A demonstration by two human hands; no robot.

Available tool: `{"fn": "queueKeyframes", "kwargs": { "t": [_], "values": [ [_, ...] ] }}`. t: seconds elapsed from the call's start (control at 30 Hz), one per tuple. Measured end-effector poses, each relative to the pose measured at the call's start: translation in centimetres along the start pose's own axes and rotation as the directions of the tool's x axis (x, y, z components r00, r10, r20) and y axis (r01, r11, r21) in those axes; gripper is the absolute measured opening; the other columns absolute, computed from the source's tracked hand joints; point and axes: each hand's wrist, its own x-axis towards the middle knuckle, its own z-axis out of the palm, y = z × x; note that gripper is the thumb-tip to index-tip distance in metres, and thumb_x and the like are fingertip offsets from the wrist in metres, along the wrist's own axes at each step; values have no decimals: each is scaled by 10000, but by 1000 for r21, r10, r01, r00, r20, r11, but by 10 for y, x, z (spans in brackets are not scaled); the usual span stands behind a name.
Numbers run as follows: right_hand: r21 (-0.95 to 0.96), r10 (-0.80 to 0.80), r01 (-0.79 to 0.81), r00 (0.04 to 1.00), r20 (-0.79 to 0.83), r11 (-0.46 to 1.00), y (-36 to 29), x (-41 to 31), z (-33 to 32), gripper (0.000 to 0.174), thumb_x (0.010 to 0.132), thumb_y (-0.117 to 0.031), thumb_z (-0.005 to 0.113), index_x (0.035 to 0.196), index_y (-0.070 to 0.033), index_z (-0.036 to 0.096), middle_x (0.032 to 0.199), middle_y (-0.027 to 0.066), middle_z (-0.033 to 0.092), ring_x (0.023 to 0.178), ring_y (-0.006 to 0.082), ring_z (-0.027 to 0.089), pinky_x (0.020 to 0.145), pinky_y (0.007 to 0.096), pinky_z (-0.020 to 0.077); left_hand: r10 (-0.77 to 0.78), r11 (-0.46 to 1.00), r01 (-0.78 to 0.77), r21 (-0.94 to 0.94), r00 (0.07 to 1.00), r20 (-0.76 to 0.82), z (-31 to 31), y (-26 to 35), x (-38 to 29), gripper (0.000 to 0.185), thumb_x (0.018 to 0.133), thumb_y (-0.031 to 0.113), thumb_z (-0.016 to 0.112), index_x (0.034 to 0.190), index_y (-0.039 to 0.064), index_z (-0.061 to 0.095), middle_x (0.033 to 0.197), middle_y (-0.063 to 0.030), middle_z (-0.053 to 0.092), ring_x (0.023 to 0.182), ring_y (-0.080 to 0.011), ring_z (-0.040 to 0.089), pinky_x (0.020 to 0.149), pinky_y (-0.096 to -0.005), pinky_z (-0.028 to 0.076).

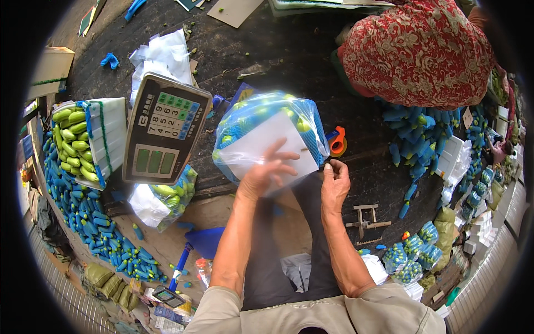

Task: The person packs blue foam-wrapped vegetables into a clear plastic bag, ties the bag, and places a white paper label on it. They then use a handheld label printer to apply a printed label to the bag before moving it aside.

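Observation:
A large clear plastic bag (267, 108) of green vegetables in blue foam net sleeves lies before me, with a white sheet (271, 146) inside or under its film on the near side. My left hand (267, 171) is over that sheet, fingers spread and blurred by motion. At the bag's near right corner is my right hand (335, 181), thumb and forefinger pinched together on what looks like the bag's edge. An orange tape dispenser (338, 142) lies just right of the bag. To the left stands a digital scale display (167, 129).
A foam box (112, 137) of bare green vegetables and a smaller filled bag (177, 196) are at left. Sleeved vegetables (96, 225) are heaped beyond. A person in a red patterned garment (417, 54) bends at upper right. A wooden stool (368, 224) is at right.

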Motion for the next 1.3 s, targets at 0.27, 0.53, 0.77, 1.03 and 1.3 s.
{"fn": "queueKeyframes", "kwargs": {
  "t": [0.27,0.53,0.77,1.03,1.3],
  "values": [
    [-87,-575,678,677,459,730,-71,8,32,178,955,-180,693,997,-8,674,886,147,672,891,380,647,837,472,477,121,988,-133,-77,983,-137,-7,-27,11,790,1007,489,667,1600,32,414,1431,-255,609,1282,-336,630,958,-389,586],
    [-257,-506,686,694,513,681,-70,-67,40,797,819,31,669,1535,138,335,1500,263,503,1348,441,494,1120,538,396,145,974,-155,-164,987,-70,3,-22,4,937,1009,698,533,1552,-57,420,1263,-230,670,1224,-354,623,1151,-495,423],
    [-34,-288,309,917,277,950,-46,-87,35,385,895,63,614,1273,14,665,1370,211,658,1265,369,637,1066,436,518,115,993,-110,31,965,-235,29,-11,-18,829,1035,569,604,1563,-45,424,996,-89,652,1081,-264,644,1116,-447,419],
    [79,-23,-23,846,532,997,-15,-93,55,428,932,-42,689,1352,-7,616,1185,114,705,1013,220,687,895,367,541,-10,929,97,356,971,-238,16,4,-23,837,1021,572,623,1606,19,394,1239,-140,651,1205,-279,615,1094,-462,435],
    [-72,256,-364,487,835,929,-23,-53,57,269,964,-225,727,1136,-19,716,887,16,671,862,98,606,750,286,486,-125,451,206,869,978,-167,15,32,-18,876,944,688,643,1493,24,482,1215,-245,684,1173,-394,667,986,-488,506]
  ]
}}
